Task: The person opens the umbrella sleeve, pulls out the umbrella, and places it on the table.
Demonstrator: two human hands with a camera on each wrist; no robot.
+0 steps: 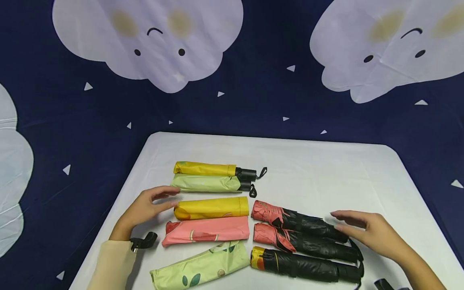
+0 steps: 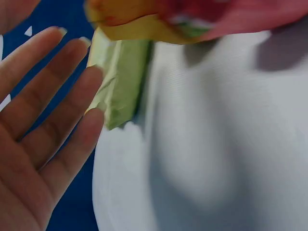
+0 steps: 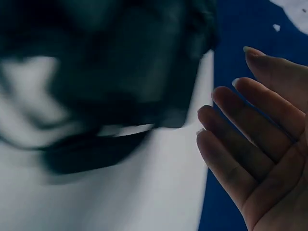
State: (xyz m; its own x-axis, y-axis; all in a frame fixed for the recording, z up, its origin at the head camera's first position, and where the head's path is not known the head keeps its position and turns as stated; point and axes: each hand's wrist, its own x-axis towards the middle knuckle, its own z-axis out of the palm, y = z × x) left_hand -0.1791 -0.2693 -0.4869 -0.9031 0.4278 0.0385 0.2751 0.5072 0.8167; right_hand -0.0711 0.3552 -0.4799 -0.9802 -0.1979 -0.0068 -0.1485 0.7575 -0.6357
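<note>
Folding umbrellas [image 1: 299, 264], closed, with fabric covers, laid crosswise on a white surface [image 1: 344, 173] in a left and a right group. Left group, far end: one yellow-covered umbrella [image 1: 204, 168] and one green-covered umbrella [image 1: 206, 183], side by side, each with a black handle [image 1: 248, 174] and wrist loop at its right end. Left group, nearer: one yellow cover [image 1: 214, 208]; one pink cover [image 1: 210, 230], just beside it; one pale green cover [image 1: 203, 265] with leaf print, set aslant. Right group: an upper red-and-black umbrella [image 1: 304, 221], a middle red-and-black umbrella [image 1: 311, 243] and a yellow-and-black umbrella [image 1: 279, 259], roughly parallel, coloured ends towards the covers, dark ends towards the right. Left hand [image 1: 152, 203]: at the left ends of the green-covered umbrella and yellow cover, fingers extended and slightly spread, pinching nothing; contact cannot be told. Right hand [image 1: 369, 229]: beside the dark end of the upper red-and-black umbrella, fingers loosely extended, thumb apart, nothing gripped; contact likewise cannot be told. Backdrop: dark blue cloth [image 1: 253, 108] printed with pale clouds [image 1: 156, 44] and small white triangles [image 1: 88, 86].
</note>
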